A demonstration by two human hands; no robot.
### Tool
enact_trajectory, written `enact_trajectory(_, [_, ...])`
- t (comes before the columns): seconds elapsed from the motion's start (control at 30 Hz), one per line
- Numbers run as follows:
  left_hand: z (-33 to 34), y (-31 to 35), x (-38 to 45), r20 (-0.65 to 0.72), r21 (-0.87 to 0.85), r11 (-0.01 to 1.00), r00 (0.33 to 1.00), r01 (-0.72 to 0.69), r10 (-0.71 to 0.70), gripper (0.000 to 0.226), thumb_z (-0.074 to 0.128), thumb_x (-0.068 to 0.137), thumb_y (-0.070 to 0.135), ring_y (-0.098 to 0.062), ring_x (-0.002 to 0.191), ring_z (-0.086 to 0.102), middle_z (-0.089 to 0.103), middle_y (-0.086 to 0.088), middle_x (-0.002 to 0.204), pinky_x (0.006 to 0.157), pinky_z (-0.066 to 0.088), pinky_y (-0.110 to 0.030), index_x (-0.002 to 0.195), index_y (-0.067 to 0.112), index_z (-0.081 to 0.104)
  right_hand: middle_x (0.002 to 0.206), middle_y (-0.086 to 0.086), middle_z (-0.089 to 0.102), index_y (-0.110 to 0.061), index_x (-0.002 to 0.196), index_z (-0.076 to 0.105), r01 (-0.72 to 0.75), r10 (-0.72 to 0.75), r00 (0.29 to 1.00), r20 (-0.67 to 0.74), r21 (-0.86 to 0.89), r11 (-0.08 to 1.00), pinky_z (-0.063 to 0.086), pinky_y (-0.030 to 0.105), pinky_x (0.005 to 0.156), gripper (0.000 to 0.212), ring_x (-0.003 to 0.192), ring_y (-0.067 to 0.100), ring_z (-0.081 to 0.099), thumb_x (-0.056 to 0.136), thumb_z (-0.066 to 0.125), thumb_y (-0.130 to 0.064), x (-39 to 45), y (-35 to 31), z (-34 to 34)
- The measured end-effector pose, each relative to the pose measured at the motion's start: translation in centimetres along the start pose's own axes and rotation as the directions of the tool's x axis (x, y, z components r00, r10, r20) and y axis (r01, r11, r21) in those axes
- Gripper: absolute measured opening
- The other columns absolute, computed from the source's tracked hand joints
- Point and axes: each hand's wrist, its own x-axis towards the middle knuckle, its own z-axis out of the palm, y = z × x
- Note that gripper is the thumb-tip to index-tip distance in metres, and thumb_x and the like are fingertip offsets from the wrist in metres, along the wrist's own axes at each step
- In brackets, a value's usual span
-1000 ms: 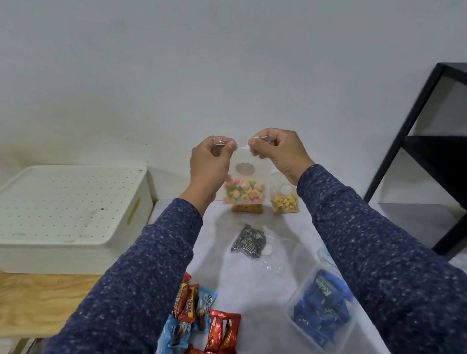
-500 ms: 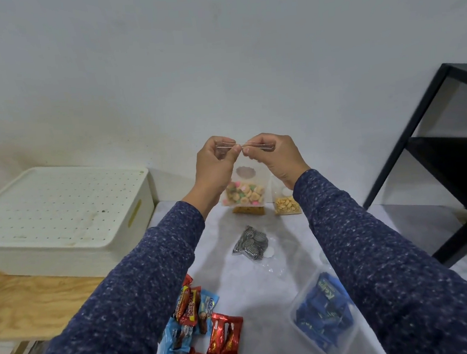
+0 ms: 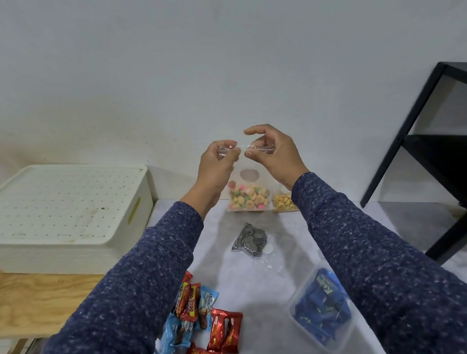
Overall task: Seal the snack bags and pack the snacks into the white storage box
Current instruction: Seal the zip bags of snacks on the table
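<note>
A clear zip bag of colourful snacks (image 3: 249, 199) hangs upright above the far end of the table. My left hand (image 3: 216, 162) pinches its top left corner. My right hand (image 3: 274, 151) holds the top right edge between thumb and curled fingers, with the index finger lifted off. The white storage box (image 3: 58, 210) stands at the left with its perforated lid on. A bag of peanuts (image 3: 284, 202) stands behind the held bag. A clear bag of dark swirl-patterned snacks (image 3: 250, 239) lies flat mid-table.
Red and blue wrapped candies (image 3: 200, 322) lie heaped near the front of the white-covered table (image 3: 251, 289). A clear tub of blue packets (image 3: 322, 311) sits front right. A black metal shelf (image 3: 451, 138) stands at the right; the box rests on a wooden bench (image 3: 25, 305).
My hands, pinched close together on the bag's top edge, have drawn slightly apart. My right index finger has lifted off the seal. The bag hangs a little lower.
</note>
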Motion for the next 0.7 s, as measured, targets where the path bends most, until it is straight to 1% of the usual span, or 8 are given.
enact_trajectory(0.07, [0.0, 0.1, -0.1, 0.003, 0.012, 1.0, 1.0, -0.006, 0.006, 0.008, 0.059, 0.091, 0.02, -0.015, 0.093, 0.055, 0.055, 0.005, 0.089, 0.081, 0.049, -0.032, 0.092, 0.028, 0.058, 0.082, -0.009, 0.063, -0.02, 0.098, 0.068, 0.013, -0.013, 1.0, 0.007, -0.009, 1.0, 0.05, 0.012, 0.083, 0.025, 0.082, 0.003, 0.061, 0.081, 0.068, -0.002, -0.2, -0.1, 0.0])
enact_trajectory(0.2, [0.0, 0.1, -0.3, 0.001, 0.021, 1.0, 1.0, -0.021, 0.021, 0.009, 0.059, 0.091, 0.02, -0.013, 0.092, 0.054, 0.056, 0.004, 0.091, 0.061, 0.049, -0.02, 0.093, 0.03, 0.059, 0.085, -0.011, 0.068, -0.015, 0.088, 0.071, 0.016, -0.016, 1.0, 0.009, -0.001, 1.0, 0.051, 0.013, 0.083, 0.015, 0.082, -0.003, 0.064, 0.082, 0.067, -0.002, -0.4, -0.3, 0.0])
enact_trajectory(0.37, [-0.3, -0.1, -0.4, -0.004, 0.013, 0.998, 0.998, -0.064, 0.065, 0.011, 0.061, 0.091, 0.02, -0.012, 0.083, 0.052, 0.055, 0.001, 0.088, 0.048, 0.047, -0.01, 0.094, 0.03, 0.06, 0.084, -0.006, 0.067, -0.017, 0.091, 0.07, -0.051, 0.051, 0.999, -0.009, 0.007, 0.999, 0.053, 0.026, 0.089, 0.013, 0.084, 0.007, 0.064, 0.081, 0.071, -0.009, -0.4, -0.3, 0.0])
enact_trajectory(0.47, [-0.5, -0.2, -0.3, -0.008, 0.003, 0.998, 0.998, -0.066, 0.066, 0.015, 0.061, 0.09, 0.02, -0.012, 0.084, 0.052, 0.054, 0.001, 0.087, 0.05, 0.048, -0.012, 0.093, 0.034, 0.059, 0.084, -0.007, 0.066, -0.015, 0.09, 0.068, -0.047, 0.047, 0.999, -0.013, 0.006, 0.999, 0.053, 0.028, 0.088, 0.013, 0.083, 0.007, 0.063, 0.08, 0.072, -0.008, -0.4, -0.4, 0.2])
enact_trajectory(0.53, [-0.7, -0.2, -0.3, -0.015, -0.017, 0.999, 0.999, -0.048, 0.048, 0.018, 0.061, 0.089, 0.019, -0.013, 0.084, 0.054, 0.056, -0.001, 0.089, 0.059, 0.052, -0.019, 0.096, 0.035, 0.057, 0.085, -0.006, 0.066, -0.017, 0.094, 0.066, -0.03, 0.03, 1.0, -0.008, 0.011, 0.999, 0.054, 0.028, 0.088, 0.018, 0.083, 0.007, 0.064, 0.081, 0.07, -0.006, -0.5, -0.6, 0.3])
enact_trajectory(0.57, [-0.8, -0.2, -0.2, -0.024, -0.042, 0.999, 0.999, -0.033, 0.032, 0.02, 0.061, 0.089, 0.018, -0.012, 0.084, 0.055, 0.058, -0.002, 0.091, 0.068, 0.053, -0.025, 0.098, 0.034, 0.055, 0.087, -0.003, 0.067, -0.021, 0.1, 0.065, -0.023, 0.023, 1.0, 0.002, 0.024, 0.999, 0.054, 0.027, 0.086, 0.024, 0.082, 0.008, 0.065, 0.082, 0.068, -0.005, -0.5, -0.8, 0.4])
enact_trajectory(0.63, [-1.2, 0.0, -0.1, -0.048, -0.119, 0.993, 0.999, 0.009, -0.015, 0.024, 0.06, 0.09, 0.014, -0.011, 0.083, 0.056, 0.06, -0.002, 0.094, 0.081, 0.051, -0.032, 0.105, 0.031, 0.051, 0.095, 0.003, 0.068, -0.036, 0.115, 0.06, -0.004, 0.003, 0.999, 0.045, 0.026, 1.0, 0.053, 0.021, 0.083, 0.047, 0.078, 0.006, 0.065, 0.083, 0.063, -0.001, -0.6, -0.9, 0.6])
enact_trajectory(0.7, [-1.7, 0.4, 0.0, -0.077, -0.2, 0.979, 0.995, 0.043, -0.06, 0.03, 0.058, 0.091, 0.012, -0.01, 0.083, 0.055, 0.058, -0.003, 0.099, 0.083, 0.051, -0.032, 0.11, 0.031, 0.045, 0.104, 0.003, 0.066, -0.051, 0.122, 0.05, 0.023, -0.016, 0.993, 0.113, -0.055, 0.998, 0.051, 0.015, 0.082, 0.065, 0.072, 0.004, 0.059, 0.084, 0.061, 0.001, -0.7, -0.9, 0.8])
